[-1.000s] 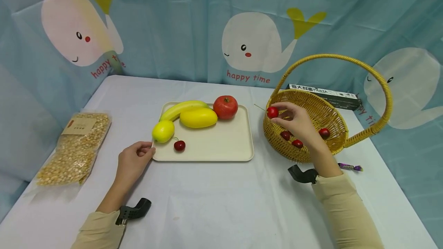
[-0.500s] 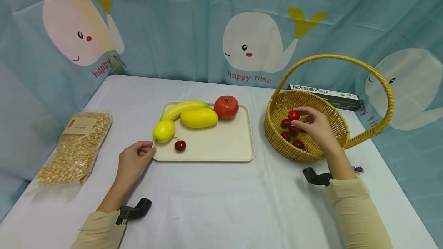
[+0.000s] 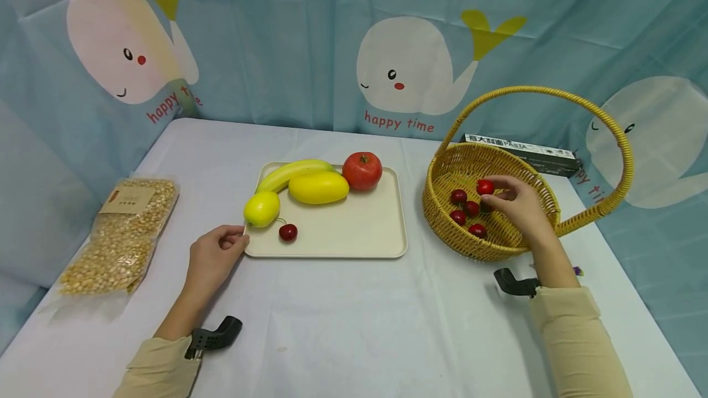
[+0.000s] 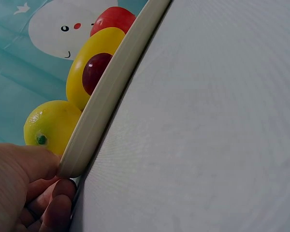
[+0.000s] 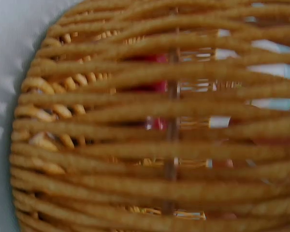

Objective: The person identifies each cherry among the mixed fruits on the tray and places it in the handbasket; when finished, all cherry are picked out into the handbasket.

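My left hand (image 3: 214,258) pinches the near left corner of a cream tray (image 3: 354,235); the left wrist view shows thumb above and fingers below the rim (image 4: 94,123). On the tray are a banana (image 3: 293,172), a yellow mango-like fruit (image 3: 318,188), a lemon (image 3: 262,209), a red apple (image 3: 362,171) and a cherry (image 3: 288,232). Inside a woven basket (image 3: 442,235), my right hand (image 3: 517,204) pinches a bright red cherry (image 3: 485,187) at its fingertips. Several darker cherries (image 3: 458,196) lie below. The basket's wall (image 5: 125,179) fills the right wrist view, hiding the hand.
A tall handle (image 3: 625,158) arches over the basket. Behind it lies a dark pasta box (image 3: 544,159). A small purple item (image 3: 578,271) shows beside the right wrist. At far left is a bag of corn kernels (image 3: 118,238). A curtain (image 3: 310,66) hangs behind the table.
My right hand has carried the bright red cherry rightward from the basket's left rim to inside it, uncovering more of the cherries there. My left hand stays at the tray corner.
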`<action>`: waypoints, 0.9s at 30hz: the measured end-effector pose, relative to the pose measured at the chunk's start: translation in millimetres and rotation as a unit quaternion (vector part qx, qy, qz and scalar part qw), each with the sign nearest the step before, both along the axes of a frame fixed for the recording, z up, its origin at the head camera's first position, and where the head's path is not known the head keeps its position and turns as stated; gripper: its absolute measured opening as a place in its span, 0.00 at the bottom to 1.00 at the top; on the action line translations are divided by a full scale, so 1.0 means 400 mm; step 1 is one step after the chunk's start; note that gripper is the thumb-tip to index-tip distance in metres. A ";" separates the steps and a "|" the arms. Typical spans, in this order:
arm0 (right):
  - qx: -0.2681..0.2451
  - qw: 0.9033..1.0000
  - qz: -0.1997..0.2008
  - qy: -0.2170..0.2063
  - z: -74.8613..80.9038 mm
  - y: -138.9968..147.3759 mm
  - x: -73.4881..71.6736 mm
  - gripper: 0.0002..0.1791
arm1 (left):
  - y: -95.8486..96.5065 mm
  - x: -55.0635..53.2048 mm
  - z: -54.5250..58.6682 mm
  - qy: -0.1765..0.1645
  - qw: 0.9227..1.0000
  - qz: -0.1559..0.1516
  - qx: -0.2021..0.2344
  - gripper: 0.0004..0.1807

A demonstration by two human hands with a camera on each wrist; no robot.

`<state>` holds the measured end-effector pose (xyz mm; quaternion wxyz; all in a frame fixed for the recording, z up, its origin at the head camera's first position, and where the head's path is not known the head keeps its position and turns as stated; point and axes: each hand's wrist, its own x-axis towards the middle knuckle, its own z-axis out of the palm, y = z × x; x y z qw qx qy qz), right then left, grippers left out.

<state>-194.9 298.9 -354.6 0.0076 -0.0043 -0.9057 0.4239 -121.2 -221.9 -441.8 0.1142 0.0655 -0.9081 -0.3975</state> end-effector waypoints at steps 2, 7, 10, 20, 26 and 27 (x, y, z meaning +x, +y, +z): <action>0.003 1.000 -0.007 -0.003 0.000 0.006 -0.001 0.29 | 0.000 0.000 0.000 -0.001 1.000 0.000 0.002 0.12; 0.016 1.000 -0.024 -0.009 -0.005 0.023 -0.008 0.31 | -0.001 0.000 -0.001 -0.001 1.000 0.001 0.004 0.12; 0.023 0.999 -0.034 -0.014 -0.010 0.030 -0.012 0.31 | -0.002 0.000 -0.001 0.003 1.000 0.000 0.003 0.12; 0.023 0.998 -0.049 -0.010 -0.017 0.048 -0.032 0.29 | -0.001 -0.001 -0.002 0.002 1.000 0.000 0.000 0.12; 0.019 0.998 -0.058 -0.012 -0.021 0.061 -0.043 0.29 | -0.001 -0.002 -0.003 0.002 1.000 -0.001 0.001 0.12; 0.023 0.998 -0.059 -0.010 -0.021 0.063 -0.045 0.29 | -0.001 -0.001 -0.002 0.002 1.000 -0.001 0.002 0.12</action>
